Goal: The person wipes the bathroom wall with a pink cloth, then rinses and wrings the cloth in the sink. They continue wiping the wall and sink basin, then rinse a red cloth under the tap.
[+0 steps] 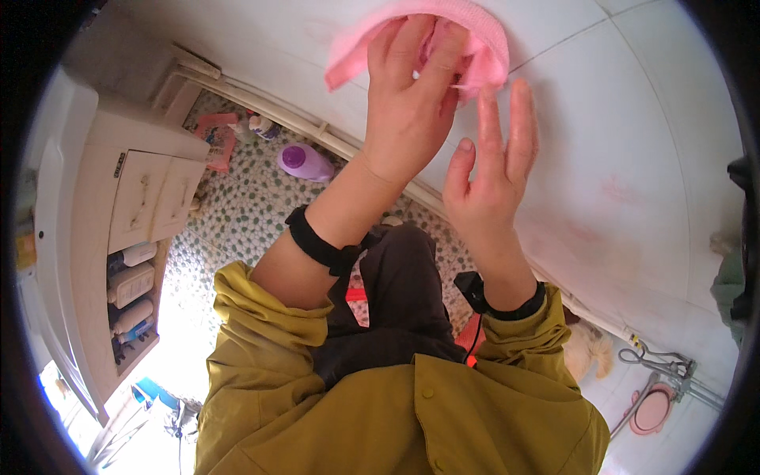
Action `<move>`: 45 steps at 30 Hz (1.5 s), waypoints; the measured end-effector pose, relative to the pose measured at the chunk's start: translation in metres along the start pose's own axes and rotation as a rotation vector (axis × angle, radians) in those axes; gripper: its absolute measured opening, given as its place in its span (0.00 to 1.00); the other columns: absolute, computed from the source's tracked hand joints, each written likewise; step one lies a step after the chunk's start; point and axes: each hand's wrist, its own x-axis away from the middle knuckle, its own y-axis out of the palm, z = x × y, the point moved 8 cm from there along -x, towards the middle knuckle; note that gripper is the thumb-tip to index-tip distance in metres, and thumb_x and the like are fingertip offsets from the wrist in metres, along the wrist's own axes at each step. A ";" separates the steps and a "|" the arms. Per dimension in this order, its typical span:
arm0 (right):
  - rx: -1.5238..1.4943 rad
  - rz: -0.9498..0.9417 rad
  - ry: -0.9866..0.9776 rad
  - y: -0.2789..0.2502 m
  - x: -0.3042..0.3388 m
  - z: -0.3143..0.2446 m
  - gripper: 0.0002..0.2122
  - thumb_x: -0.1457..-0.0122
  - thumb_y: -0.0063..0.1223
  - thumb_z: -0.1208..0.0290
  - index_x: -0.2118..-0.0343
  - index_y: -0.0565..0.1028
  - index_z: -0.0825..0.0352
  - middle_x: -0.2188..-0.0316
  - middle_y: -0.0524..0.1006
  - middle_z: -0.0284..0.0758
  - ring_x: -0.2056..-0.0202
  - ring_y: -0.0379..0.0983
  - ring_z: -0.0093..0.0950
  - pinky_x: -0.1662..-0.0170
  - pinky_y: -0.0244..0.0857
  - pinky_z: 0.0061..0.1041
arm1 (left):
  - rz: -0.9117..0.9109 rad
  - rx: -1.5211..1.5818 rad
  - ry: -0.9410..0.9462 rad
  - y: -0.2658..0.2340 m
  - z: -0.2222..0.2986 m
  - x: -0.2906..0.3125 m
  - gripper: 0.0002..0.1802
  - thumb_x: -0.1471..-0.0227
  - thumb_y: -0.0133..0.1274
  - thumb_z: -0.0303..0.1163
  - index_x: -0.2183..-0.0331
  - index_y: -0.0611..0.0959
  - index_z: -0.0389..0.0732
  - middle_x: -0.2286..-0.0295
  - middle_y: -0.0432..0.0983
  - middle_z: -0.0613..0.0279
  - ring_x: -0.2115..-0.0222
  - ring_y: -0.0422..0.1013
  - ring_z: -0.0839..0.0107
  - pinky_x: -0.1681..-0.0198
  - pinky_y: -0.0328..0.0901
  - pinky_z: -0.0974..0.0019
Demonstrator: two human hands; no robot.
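A pink cloth with a fine textured weave lies against the white tiled wall. My left hand is on it, its fingers curled into the folds; the fingertips are partly hidden by the cloth. Just to the right, my right hand has its fingers stretched out and holds nothing. Its fingertips come close to the cloth's lower right edge, and whether they touch it I cannot tell. Faint pinkish smudges show on the tiles to the right of this hand.
A pale pipe runs along the wall's foot. On the pebble-patterned floor stands a purple bottle beside a pink packet. At left, a white cabinet holds several bottles. A metal rail with a pink dish is at lower right.
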 end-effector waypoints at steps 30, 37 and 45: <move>0.356 -0.265 0.265 -0.002 0.130 0.070 0.24 0.58 0.50 0.77 0.52 0.66 0.70 0.55 0.64 0.43 0.56 0.61 0.40 0.54 0.52 0.40 | -0.419 0.019 0.085 0.046 0.014 0.078 0.13 0.69 0.53 0.22 0.73 0.79 0.46 0.68 0.69 0.65 0.66 0.64 0.61 0.66 0.62 0.63; 0.270 -0.215 0.364 -0.006 0.156 0.097 0.20 0.57 0.51 0.78 0.56 0.69 0.66 0.58 0.63 0.40 0.56 0.59 0.39 0.52 0.51 0.38 | -0.150 -0.050 0.166 0.035 0.025 0.033 0.16 0.70 0.54 0.19 0.73 0.80 0.48 0.71 0.66 0.63 0.71 0.62 0.62 0.68 0.60 0.61; 0.216 -0.277 0.402 -0.009 0.177 0.103 0.19 0.58 0.51 0.78 0.58 0.70 0.66 0.61 0.65 0.39 0.59 0.61 0.38 0.53 0.53 0.38 | -0.334 0.000 0.085 0.059 0.050 0.071 0.15 0.69 0.56 0.20 0.72 0.80 0.46 0.70 0.68 0.63 0.68 0.64 0.61 0.69 0.63 0.62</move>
